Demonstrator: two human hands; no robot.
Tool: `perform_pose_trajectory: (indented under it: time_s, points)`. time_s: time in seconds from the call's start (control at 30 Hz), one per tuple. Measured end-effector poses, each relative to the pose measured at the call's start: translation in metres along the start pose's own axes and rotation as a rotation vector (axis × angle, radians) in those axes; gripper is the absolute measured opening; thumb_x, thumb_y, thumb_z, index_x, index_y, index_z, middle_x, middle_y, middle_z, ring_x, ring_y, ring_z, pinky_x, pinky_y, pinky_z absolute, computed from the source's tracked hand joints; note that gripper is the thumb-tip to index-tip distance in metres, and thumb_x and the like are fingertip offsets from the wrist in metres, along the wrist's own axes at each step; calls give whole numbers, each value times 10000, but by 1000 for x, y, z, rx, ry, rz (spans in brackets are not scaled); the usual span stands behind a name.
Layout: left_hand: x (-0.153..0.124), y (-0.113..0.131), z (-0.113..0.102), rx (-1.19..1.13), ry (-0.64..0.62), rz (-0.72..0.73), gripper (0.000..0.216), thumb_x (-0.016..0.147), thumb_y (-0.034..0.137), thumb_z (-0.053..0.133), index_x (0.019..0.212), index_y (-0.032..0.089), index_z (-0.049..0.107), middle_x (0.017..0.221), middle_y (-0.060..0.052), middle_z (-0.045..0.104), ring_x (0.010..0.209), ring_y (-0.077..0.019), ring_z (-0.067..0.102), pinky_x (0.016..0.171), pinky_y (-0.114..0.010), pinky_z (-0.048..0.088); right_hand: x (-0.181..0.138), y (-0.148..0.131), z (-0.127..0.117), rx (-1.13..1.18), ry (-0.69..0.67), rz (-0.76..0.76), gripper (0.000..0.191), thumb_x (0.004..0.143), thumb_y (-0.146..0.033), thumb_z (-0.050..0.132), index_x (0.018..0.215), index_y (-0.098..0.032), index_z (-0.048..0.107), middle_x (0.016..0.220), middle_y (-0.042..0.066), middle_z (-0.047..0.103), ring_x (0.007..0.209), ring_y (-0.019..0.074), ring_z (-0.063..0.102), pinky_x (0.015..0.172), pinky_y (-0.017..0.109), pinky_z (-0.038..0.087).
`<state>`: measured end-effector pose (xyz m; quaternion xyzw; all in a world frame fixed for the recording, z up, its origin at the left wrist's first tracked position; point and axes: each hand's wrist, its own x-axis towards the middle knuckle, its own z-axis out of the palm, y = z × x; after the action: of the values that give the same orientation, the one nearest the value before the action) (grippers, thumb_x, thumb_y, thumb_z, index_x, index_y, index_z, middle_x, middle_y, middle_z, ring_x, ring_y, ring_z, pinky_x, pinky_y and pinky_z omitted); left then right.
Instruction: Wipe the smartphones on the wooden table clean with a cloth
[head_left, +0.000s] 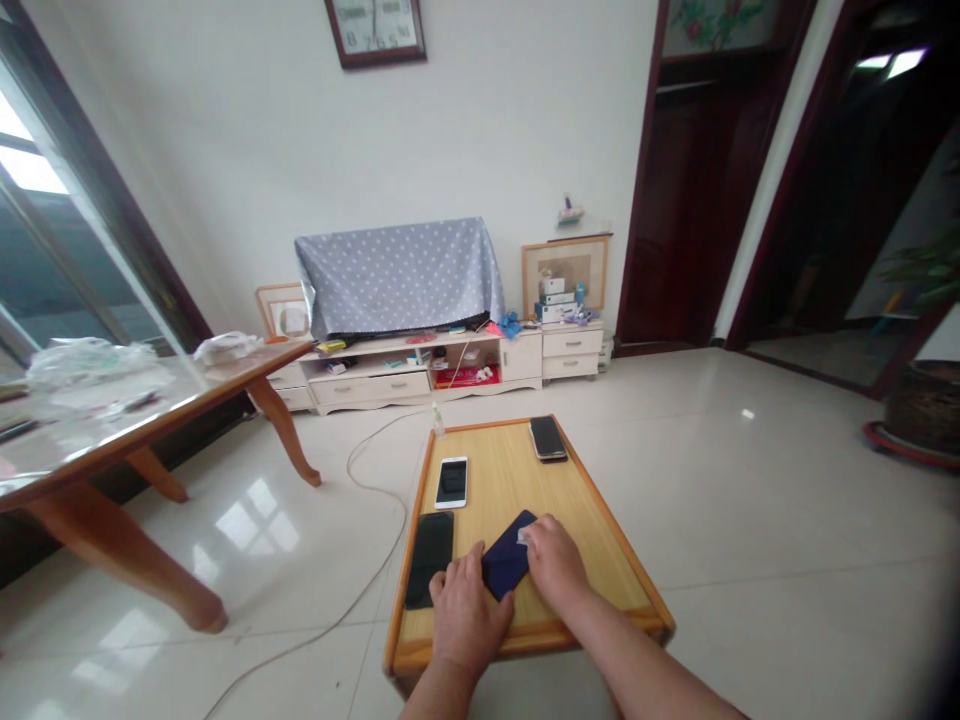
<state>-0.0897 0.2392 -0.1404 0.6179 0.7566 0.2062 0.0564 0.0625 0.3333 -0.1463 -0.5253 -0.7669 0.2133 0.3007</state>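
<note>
Blue phone [506, 562]: lies flat on the near middle of the bench [592, 540], long axis diagonal, near-left to far-right.
Left hand [466, 610]: fingers curled, clasping the phone's near end.
Right hand [553, 560]: fingers bent, pressing a white pad [525, 537] on its far end.
Black phone [430, 558]: just left.

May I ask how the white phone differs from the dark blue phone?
The white phone lies untouched, square to the table; the dark blue phone lies askew, touched by the left hand and right hand. The white phone shows a dark screen; the dark blue phone a blue face. Both lie flat.
</note>
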Motion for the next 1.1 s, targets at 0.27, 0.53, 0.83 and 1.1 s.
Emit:
perform_pose_trajectory:
  time_s: [0.27, 0.53, 0.83, 1.1]
  points:
    - [-1, -2, -3, -9, 2, -18, 654, 807, 416, 582, 1411, 200, 453, 1333, -132, 606, 1249, -278, 504, 1096, -432, 211, -34, -17, 7, -173, -227, -285, 452, 955, -253, 410, 1364, -240, 603, 1459, 54, 545, 1447, 287, 321, 1199, 454, 159]
    - [0, -4, -7, -31, -7, -27, 740, 751, 414, 633, 1426, 192, 428, 1333, -132, 600, 1270, -291, 479, 1098, -439, 215, -22, 3, -17, -285, -212, -81, 524, 1026, -448, 271, 1485, -272, 453, 1529, 46, 457, 1515, 291, 150, 1201, 582, 22]
    - [-1, -8, -2, -46, 5, -22, 729, 762, 409, 625, 1427, 188, 424, 1338, -137, 598, 1275, -290, 480, 1092, -427, 220, -35, -10, -18, -264, -281, -118, 517, 1024, -501, 265, 1449, -324, 501, 1536, 9, 441, 1521, 312, 105, 1175, 628, -68]
    - [-2, -11, 2, -53, 38, -17, 692, 767, 357, 601, 1414, 180, 432, 1305, -132, 619, 1250, -281, 495, 1078, -423, 230, -53, -15, -8, -172, -353, -205, 513, 1029, -524, 250, 1474, -366, 449, 1540, -1, 432, 1511, 296, 172, 1190, 621, 23]
